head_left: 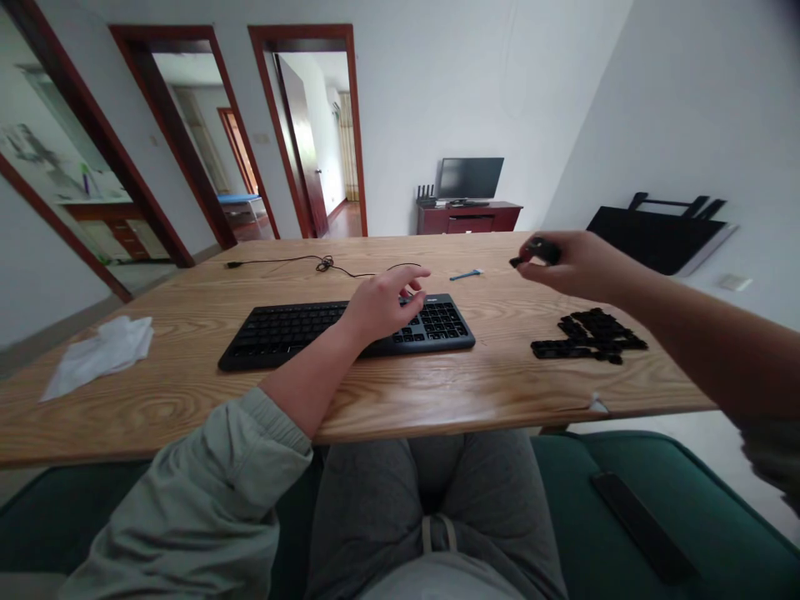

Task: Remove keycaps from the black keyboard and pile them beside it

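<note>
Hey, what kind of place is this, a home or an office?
Most likely a home living room: a wooden table in front of a green sofa, a small TV on a low cabinet, and doorways opening to other rooms.

Left hand point(381, 304) lowered, right hand point(572, 262) raised (grip closed).

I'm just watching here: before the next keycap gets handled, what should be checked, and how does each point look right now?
1. Keyboard lies flat on the table: ok.
2. Left hand rests on the keyboard's right part, steadying it: ok.
3. Right hand has a firm pinch on the small dark piece, raised above the table: ok; what the piece is, cannot tell.
4. Pile of loose keycaps sits well in from the table edge: ok.
5. Blue tool lies within reach behind the keyboard: ok.
6. Which key seats are bare: cannot tell, the left hand covers that area.
</note>
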`<state>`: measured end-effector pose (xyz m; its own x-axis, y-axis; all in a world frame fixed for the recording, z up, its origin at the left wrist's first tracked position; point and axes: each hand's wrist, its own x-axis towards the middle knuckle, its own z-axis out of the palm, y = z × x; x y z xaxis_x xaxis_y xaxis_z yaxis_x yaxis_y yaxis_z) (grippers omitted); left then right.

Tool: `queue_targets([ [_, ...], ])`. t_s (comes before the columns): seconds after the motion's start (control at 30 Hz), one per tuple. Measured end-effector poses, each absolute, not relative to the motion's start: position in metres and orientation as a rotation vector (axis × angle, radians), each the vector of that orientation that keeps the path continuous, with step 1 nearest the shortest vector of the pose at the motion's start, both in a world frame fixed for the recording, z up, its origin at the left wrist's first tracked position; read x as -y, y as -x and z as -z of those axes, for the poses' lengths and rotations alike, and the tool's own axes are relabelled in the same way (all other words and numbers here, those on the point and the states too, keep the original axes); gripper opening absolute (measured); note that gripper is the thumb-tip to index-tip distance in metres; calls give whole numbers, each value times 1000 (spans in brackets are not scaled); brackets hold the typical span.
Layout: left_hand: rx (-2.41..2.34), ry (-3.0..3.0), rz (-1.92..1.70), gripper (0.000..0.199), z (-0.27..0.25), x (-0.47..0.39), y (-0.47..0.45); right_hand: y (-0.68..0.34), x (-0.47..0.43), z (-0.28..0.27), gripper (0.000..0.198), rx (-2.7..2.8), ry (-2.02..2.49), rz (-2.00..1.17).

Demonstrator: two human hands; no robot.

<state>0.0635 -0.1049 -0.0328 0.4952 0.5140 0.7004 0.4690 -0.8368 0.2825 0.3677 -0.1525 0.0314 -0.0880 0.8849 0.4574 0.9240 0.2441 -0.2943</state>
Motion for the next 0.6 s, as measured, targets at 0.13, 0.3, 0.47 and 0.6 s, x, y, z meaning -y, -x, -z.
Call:
queue_targets([
  [0.13,-947,-2620,-1335,28,27,99,-53,-403,166,-37,15,1904,1789,161],
  [0.3,-1070,-2511,-1466,26,25,90,-40,-425,168,-31,19,2010,2003,179],
  [0.47,-1151,-2478,-1442,27,25,84,-35,-444,140,-15,31,2190,2198,166],
  [0.6,-1141,-2484,-1425,27,25,85,-35,-450,110,11,36,2205,2226,166],
])
